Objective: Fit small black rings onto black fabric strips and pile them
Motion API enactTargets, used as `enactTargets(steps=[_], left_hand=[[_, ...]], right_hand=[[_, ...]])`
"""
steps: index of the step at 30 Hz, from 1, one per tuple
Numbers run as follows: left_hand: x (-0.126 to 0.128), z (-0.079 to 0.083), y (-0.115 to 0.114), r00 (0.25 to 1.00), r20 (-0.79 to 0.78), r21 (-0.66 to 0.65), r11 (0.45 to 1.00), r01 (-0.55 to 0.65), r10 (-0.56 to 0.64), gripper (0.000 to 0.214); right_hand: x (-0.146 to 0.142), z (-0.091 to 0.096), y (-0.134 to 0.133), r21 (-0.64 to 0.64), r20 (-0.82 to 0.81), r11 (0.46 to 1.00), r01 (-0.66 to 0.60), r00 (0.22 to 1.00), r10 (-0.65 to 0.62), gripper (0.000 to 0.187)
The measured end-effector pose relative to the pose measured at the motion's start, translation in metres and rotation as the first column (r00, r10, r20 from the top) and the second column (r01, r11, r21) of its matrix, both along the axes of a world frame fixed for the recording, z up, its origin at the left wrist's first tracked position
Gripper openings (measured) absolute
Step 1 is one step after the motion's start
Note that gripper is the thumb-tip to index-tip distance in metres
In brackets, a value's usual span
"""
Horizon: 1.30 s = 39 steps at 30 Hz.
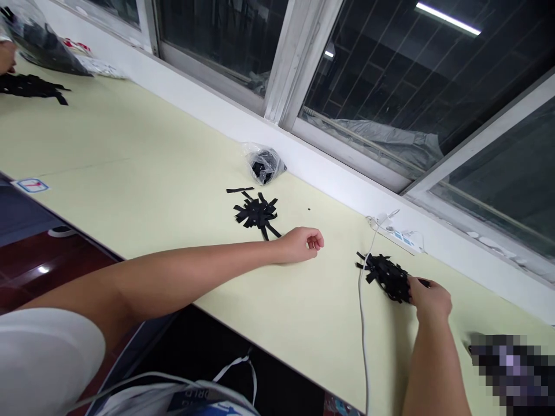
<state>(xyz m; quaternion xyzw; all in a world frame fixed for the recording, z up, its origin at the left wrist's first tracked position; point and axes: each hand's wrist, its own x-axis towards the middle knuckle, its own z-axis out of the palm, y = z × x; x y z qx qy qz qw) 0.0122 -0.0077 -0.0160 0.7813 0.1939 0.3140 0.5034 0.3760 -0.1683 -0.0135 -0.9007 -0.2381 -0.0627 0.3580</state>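
Observation:
My left hand (302, 244) hovers over the pale table with its fingers curled toward the thumb; nothing shows in the gap between them. Just beyond its wrist lies a loose heap of short black strips (256, 212), fanned out in all directions. A single black strip (240, 190) rests apart from this heap. At the right, my right hand (432, 299) closes on the near end of a second bunch of black strips (388, 277), which has small shiny dots on it. One dark end pokes out by the fingers. The fingertips are partly hidden.
A clear bag of black pieces (265, 166) stands by the wall. A white cable (362, 323) crosses the table past the right bunch, near a power strip (401, 236). At the far left, another person's hand (6, 56) is near black strips and a large bag (43, 43).

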Motion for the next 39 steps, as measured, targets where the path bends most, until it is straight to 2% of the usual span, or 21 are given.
enactTargets(steps=[2,3,6,8,12,14,16,18,21,24,27,32,36,39], left_hand=[[-0.003,0.004,0.001,0.998,-0.027,0.105,0.993,-0.048,0.052,0.015],[-0.004,0.007,0.003,0.996,-0.033,0.162,0.984,-0.077,0.083,0.014],[-0.011,0.017,0.016,0.985,-0.008,0.329,0.930,-0.162,0.174,0.015],[-0.015,0.024,0.027,0.969,0.009,0.398,0.889,-0.228,0.245,0.017],[-0.027,0.038,0.048,0.934,-0.030,0.487,0.821,-0.298,0.357,0.018],[-0.036,0.044,0.057,0.917,-0.118,0.583,0.774,-0.246,0.381,0.020],[-0.046,0.050,0.062,0.881,-0.248,0.669,0.729,-0.145,0.403,0.024],[-0.057,0.055,0.064,0.824,-0.396,0.677,0.735,-0.036,0.406,0.026],[-0.068,0.059,0.060,0.725,-0.581,0.605,0.793,0.080,0.370,0.030],[-0.070,0.059,0.055,0.672,-0.644,0.592,0.794,0.136,0.365,0.023],[-0.068,0.057,0.055,0.684,-0.626,0.602,0.789,0.119,0.375,0.014],[-0.067,0.053,0.062,0.694,-0.624,0.575,0.812,0.096,0.360,0.014],[-0.059,0.052,0.055,0.802,-0.507,0.618,0.782,0.081,0.317,0.009],[-0.045,0.052,0.036,0.896,-0.372,0.664,0.744,0.073,0.243,0.015]], right_hand=[[0.002,0.001,-0.005,-0.129,0.051,0.984,0.123,0.992,-0.118,0.020],[-0.002,0.003,-0.006,-0.148,0.057,0.972,0.185,0.982,-0.178,0.029],[-0.022,0.011,-0.006,-0.072,0.084,0.954,0.292,0.955,-0.286,0.061],[-0.034,0.015,-0.004,-0.003,0.107,0.950,0.311,0.945,-0.309,0.065],[-0.054,0.015,0.007,0.059,0.196,0.984,0.170,0.964,-0.178,0.048],[-0.065,0.012,0.015,0.069,0.243,0.995,0.070,0.966,-0.084,0.040],[-0.076,0.010,0.023,0.078,0.290,0.997,-0.027,0.957,0.003,0.034],[-0.086,0.009,0.029,0.084,0.330,0.991,-0.108,0.941,0.074,0.030],[-0.096,0.008,0.034,0.081,0.349,0.978,-0.194,0.924,0.154,0.028],[-0.101,0.007,0.037,0.075,0.354,0.966,-0.248,0.912,0.207,0.029],[-0.104,0.007,0.038,0.057,0.366,0.957,-0.285,0.898,0.245,0.030],[-0.107,0.007,0.039,0.034,0.355,0.948,-0.316,0.891,0.284,0.031],[-0.108,0.006,0.041,0.033,0.357,0.932,-0.360,0.875,0.326,0.031],[-0.110,0.006,0.043,0.047,0.361,0.914,-0.402,0.860,0.360,0.034]])
